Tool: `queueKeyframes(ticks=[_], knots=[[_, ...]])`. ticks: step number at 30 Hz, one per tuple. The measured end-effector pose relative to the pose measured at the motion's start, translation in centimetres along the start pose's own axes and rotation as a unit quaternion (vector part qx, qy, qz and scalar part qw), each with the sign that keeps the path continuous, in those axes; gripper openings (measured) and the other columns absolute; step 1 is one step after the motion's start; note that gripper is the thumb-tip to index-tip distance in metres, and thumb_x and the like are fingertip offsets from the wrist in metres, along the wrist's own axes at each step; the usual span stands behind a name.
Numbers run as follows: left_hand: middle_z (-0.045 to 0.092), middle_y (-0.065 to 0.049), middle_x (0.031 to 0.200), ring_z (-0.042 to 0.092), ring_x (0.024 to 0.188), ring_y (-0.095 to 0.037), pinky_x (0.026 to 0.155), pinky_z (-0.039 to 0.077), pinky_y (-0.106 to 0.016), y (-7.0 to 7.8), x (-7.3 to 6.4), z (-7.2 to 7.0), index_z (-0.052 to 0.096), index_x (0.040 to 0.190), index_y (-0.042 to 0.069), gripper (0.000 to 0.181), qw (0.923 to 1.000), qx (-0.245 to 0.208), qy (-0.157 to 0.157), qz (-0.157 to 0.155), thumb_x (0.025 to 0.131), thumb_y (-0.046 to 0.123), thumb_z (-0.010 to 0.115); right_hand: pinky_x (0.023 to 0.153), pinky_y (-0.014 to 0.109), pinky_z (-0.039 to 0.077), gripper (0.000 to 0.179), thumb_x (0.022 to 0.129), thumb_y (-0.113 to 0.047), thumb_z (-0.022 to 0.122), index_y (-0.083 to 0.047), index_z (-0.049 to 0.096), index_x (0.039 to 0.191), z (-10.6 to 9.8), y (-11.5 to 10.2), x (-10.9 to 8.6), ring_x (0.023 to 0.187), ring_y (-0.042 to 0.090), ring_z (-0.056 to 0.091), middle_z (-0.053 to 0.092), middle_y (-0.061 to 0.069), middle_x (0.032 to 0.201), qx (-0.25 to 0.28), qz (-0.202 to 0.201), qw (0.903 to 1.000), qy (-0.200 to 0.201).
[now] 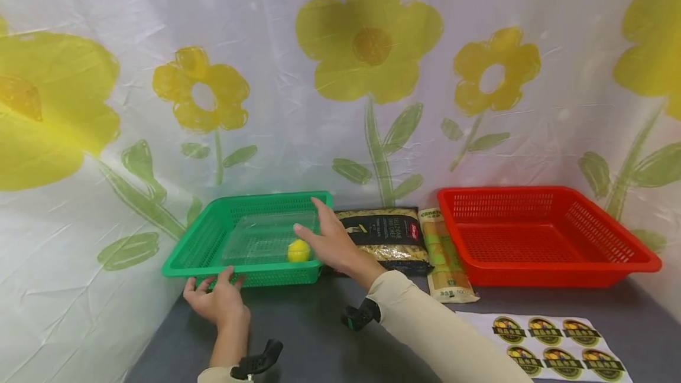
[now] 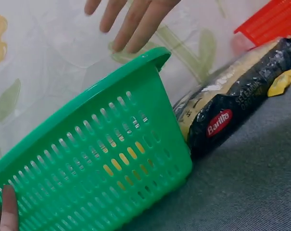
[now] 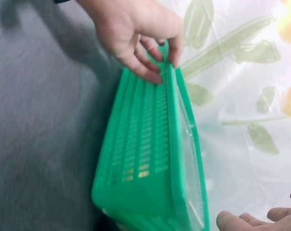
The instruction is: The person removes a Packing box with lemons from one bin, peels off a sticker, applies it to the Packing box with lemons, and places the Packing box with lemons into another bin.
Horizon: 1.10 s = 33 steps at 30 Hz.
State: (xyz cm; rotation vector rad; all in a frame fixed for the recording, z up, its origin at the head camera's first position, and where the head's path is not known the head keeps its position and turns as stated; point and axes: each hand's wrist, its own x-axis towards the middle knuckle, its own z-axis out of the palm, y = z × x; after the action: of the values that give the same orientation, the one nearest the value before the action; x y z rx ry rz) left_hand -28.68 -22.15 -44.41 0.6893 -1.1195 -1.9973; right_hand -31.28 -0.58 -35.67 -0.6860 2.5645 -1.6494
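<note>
A green plastic basket stands at the left against the flowered backdrop. My left hand grips its front rim near the left end, thumb over the edge and fingers against the slotted outer wall, as the right wrist view also shows. Over the basket's right end my right hand is held open, thumb and fingers spread, with nothing in it. Inside the basket lie a clear plastic container and a yellow ball. Through the slots in the left wrist view, the yellow ball shows in part.
A dark pasta bag lies right of the green basket. Beside it is a long yellow-green packet, then a red basket at the right. A sheet of round stickers lies at the front right of the dark table.
</note>
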Motion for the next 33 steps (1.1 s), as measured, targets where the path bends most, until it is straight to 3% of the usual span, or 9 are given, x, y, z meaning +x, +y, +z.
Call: queueKeyframes(ticks=[6,10,13,15,17,19,21,25,33], knots=[[0.032,-0.002,0.121,0.055,0.100,-0.018,0.079,0.062,-0.034,0.0,0.2,0.2,0.014,0.162,0.022,0.082,0.9999,0.000,-0.011,-0.007,0.098,0.001,0.060,0.116,0.062,0.031,0.076,0.103,-0.053,0.051,-0.023,0.016,0.164,1.8,0.0,1.8,0.151,0.037,0.027,0.020,0.010,0.168,0.095,0.093,0.9908,0.026],[0.031,-0.003,0.120,0.055,0.099,-0.018,0.076,0.063,-0.032,0.2,0.5,0.2,0.019,0.163,0.023,0.082,0.9998,0.001,-0.022,-0.001,0.096,-0.002,0.060,0.116,0.062,0.030,0.077,0.104,-0.050,0.052,-0.019,0.014,0.164,2.8,-0.4,2.7,0.150,0.039,0.028,0.019,0.012,0.168,0.132,0.122,0.9826,0.048],[0.031,-0.004,0.122,0.052,0.105,-0.020,0.072,0.063,-0.031,0.4,0.6,0.1,0.025,0.162,0.025,0.080,0.9995,0.001,-0.031,0.007,0.096,-0.004,0.059,0.117,0.061,0.030,0.080,0.104,-0.049,0.052,-0.016,0.012,0.165,3.6,-0.8,3.0,0.150,0.038,0.027,0.019,0.013,0.168,0.112,0.132,0.9836,0.052],[0.030,-0.008,0.137,0.050,0.120,-0.026,0.075,0.063,-0.032,0.5,0.6,0.0,0.021,0.163,0.026,0.081,0.9991,0.004,-0.041,0.007,0.097,-0.004,0.058,0.118,0.060,0.030,0.081,0.104,-0.049,0.052,-0.014,0.010,0.164,4.1,-0.7,3.3,0.151,0.037,0.025,0.019,0.014,0.168,0.096,0.142,0.9840,0.048],[0.018,-0.008,0.160,0.039,0.140,-0.030,0.079,0.062,-0.033,0.5,0.6,-0.2,0.015,0.164,0.025,0.083,0.9987,0.011,-0.051,0.002,0.098,-0.002,0.057,0.118,0.060,0.029,0.083,0.104,-0.049,0.052,-0.012,0.008,0.164,4.5,-0.6,3.6,0.152,0.037,0.023,0.017,0.015,0.168,0.082,0.153,0.9838,0.044],[-0.003,0.001,0.170,0.021,0.153,-0.028,0.085,0.061,-0.036,0.5,0.7,-0.3,0.005,0.163,0.023,0.084,0.9980,0.016,-0.060,-0.004,0.100,0.000,0.056,0.119,0.060,0.028,0.087,0.103,-0.049,0.053,-0.013,0.003,0.165,4.8,-0.5,3.9,0.153,0.039,0.020,0.011,0.018,0.168,0.068,0.174,0.9816,0.039],[-0.012,0.010,0.168,0.010,0.155,-0.026,0.088,0.060,-0.037,0.5,0.8,-0.5,0.002,0.162,0.022,0.084,0.9977,0.018,-0.065,-0.008,0.101,0.002,0.055,0.119,0.061,0.027,0.093,0.102,-0.047,0.058,-0.014,-0.002,0.164,5.1,-0.5,4.3,0.153,0.041,0.018,0.005,0.021,0.168,0.052,0.198,0.9782,0.035],[-0.014,0.009,0.168,0.005,0.155,-0.025,0.087,0.060,-0.036,0.4,1.0,-0.6,0.001,0.162,0.022,0.084,0.9974,0.012,-0.071,-0.007,0.101,0.001,0.055,0.118,0.062,0.029,0.103,0.098,-0.039,0.065,-0.015,-0.011,0.163,5.7,-0.6,5.3,0.151,0.046,0.019,0.001,0.026,0.167,0.012,0.241,0.9702,0.021],[-0.014,0.010,0.168,0.004,0.155,-0.023,0.088,0.060,-0.035,0.6,0.8,-0.8,0.001,0.162,0.019,0.085,0.9966,0.006,-0.082,-0.008,0.100,0.002,0.056,0.108,0.056,0.041,0.092,0.099,-0.031,0.059,-0.004,-0.002,0.163,6.8,-0.6,5.7,0.144,0.046,0.034,0.030,0.030,0.158,-0.106,0.245,0.9636,0.007]])
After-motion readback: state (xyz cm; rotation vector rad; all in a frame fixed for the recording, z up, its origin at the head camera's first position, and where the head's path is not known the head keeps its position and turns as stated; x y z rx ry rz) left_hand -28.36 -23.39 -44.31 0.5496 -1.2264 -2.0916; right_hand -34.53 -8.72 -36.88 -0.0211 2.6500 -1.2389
